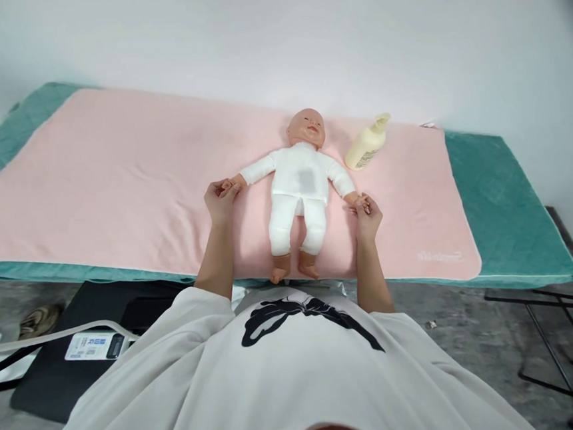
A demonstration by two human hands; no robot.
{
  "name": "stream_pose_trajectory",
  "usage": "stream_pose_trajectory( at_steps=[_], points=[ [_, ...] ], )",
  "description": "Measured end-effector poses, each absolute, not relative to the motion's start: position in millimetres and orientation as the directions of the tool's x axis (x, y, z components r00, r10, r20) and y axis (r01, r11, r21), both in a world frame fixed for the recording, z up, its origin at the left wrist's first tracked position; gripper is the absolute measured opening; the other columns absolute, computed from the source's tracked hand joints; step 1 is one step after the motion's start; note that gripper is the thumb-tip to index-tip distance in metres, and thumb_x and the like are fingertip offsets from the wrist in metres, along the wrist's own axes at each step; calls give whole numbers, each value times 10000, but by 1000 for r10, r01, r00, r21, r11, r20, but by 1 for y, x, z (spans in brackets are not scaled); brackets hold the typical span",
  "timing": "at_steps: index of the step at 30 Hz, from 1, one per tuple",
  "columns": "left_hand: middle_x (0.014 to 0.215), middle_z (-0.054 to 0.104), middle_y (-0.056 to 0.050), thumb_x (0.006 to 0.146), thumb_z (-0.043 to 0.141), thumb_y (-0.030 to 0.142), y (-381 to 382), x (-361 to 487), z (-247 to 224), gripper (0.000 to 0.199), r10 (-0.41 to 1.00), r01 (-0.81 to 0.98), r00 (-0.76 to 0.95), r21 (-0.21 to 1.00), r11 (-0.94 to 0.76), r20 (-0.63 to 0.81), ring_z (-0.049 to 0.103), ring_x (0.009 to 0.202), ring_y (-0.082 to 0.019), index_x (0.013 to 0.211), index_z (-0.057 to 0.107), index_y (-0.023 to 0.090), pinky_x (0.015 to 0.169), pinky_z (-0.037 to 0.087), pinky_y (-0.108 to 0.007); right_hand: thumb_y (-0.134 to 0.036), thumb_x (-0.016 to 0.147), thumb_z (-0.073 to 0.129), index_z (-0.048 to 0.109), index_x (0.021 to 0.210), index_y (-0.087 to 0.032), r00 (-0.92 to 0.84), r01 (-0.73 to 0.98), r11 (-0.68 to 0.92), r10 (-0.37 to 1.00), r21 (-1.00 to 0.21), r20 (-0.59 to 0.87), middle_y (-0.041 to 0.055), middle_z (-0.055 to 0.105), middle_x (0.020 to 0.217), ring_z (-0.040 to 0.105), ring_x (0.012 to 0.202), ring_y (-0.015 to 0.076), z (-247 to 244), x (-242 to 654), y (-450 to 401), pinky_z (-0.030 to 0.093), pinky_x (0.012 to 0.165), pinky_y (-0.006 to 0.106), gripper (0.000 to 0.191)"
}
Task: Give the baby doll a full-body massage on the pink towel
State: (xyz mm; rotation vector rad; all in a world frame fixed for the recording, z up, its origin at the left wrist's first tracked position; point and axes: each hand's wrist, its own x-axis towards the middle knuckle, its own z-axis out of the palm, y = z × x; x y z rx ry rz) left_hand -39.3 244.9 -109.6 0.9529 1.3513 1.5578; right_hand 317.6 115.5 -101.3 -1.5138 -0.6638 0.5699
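A baby doll point(299, 174) with a white cloth body lies on its back on a pink mat point(126, 169), its head toward the wall and its bare feet toward me. Its arms are spread out to both sides. My left hand point(221, 199) is closed around the doll's hand on the left. On the other side, my right hand point(367, 216) pinches the doll's other hand. A pale yellow pump bottle point(367, 146) lies tilted on the mat beside the doll's head and shoulder, touched by neither hand.
The mat covers a green padded bed point(501, 203) set against a white wall point(271, 35). Below its front edge at left are a black chair-like object point(75, 381) with a label and a shoe point(39, 320). A black metal frame point(548, 339) stands at lower right.
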Motion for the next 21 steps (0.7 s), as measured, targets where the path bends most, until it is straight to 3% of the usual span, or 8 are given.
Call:
stream_pose_trajectory(
  at_steps=[8, 16, 21],
  points=[
    [926, 691, -58, 720, 819, 348, 241, -36, -103, 319, 941, -165, -339, 984, -71, 11, 694, 812, -140, 882, 621, 158, 774, 604, -292, -514, 813, 651, 704, 1084, -86, 739, 80, 20, 670, -997, 72, 108, 724, 1035, 650, 625, 99, -99, 315, 117, 549, 547, 228, 510],
    [917, 705, -71, 828, 734, 378, 242, -37, -104, 264, 937, -208, -349, 976, -60, -17, 699, 791, -143, 915, 647, 144, 743, 611, -287, -542, 872, 549, 653, 1244, -75, 737, 105, -7, 672, -994, 73, 129, 727, 1059, 666, 605, 104, -99, 315, 116, 552, 548, 237, 606],
    [931, 709, -75, 863, 697, 348, 244, -39, -105, 229, 935, -197, -352, 980, -40, -33, 699, 815, -141, 935, 660, 134, 765, 605, -280, -514, 883, 541, 619, 1298, -72, 732, 83, -8, 679, -997, 55, 160, 694, 1172, 678, 626, 110, -101, 317, 117, 574, 570, 257, 611]
  ],
)
